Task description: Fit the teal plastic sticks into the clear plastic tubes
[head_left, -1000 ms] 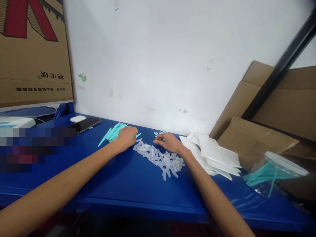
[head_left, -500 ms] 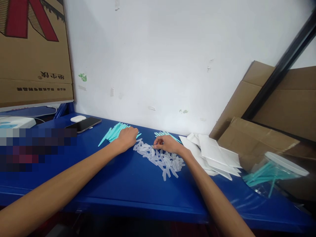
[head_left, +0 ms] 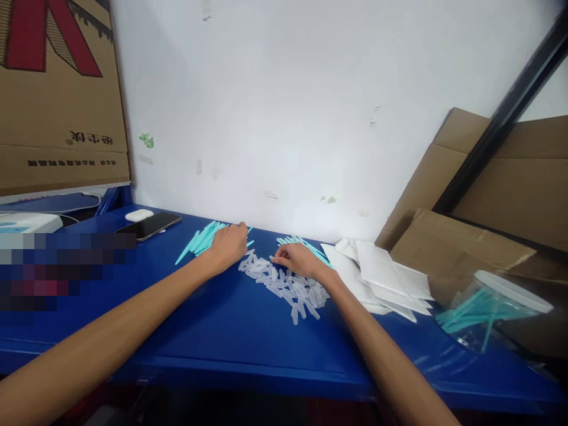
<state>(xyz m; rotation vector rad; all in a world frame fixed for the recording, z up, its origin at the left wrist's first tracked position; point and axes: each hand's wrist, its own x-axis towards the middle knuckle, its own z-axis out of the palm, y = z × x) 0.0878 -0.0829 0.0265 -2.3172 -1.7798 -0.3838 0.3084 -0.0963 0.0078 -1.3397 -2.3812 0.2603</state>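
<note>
Left hand [head_left: 228,244] first: it's knuckles up on the blue counter [head_left: 213,331], your fingers curled down out of sight, so I can't tell whether they're pressed together or what they grip. Far out to that hand's left, there's a big printed carton [head_left: 62,106]; nearer in, a white case [head_left: 139,215] and, just on your side of it, a dark phone [head_left: 153,227]. And right up against the hand's left side, a fan of teal sticks [head_left: 204,238], with a couple of teal tips poking out past your knuckles on the other side!

Across to the gap between your hands, and here's the heap of translucent pieces [head_left: 297,291], spreading right, under and in front of your right hand [head_left: 296,259]. That one's pinching: thumb and fingertips together on a small pale piece [head_left: 272,258], just above the heap's far edge. Behind this hand, toward the wall, lies a second teal bunch [head_left: 315,251]. Just to its right, overlapping white sheets [head_left: 381,266]; well off to the hand's right, a white-lidded clear jar [head_left: 515,291] with more teal sticks inside.
</note>
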